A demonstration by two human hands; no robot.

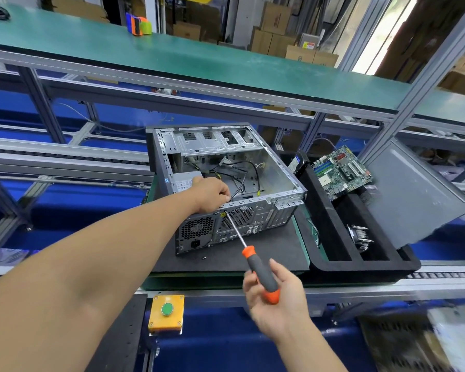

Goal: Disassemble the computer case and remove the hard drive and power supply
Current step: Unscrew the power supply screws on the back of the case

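Reaching into the open computer case on the black mat, the left hand hides its curled fingertips; what they hold is unclear. The right hand grips a screwdriver, its shaft angled up-left to the case's rear edge.

computer case: grey, on its side, side panel off | power supply: silver, inside, near-left corner
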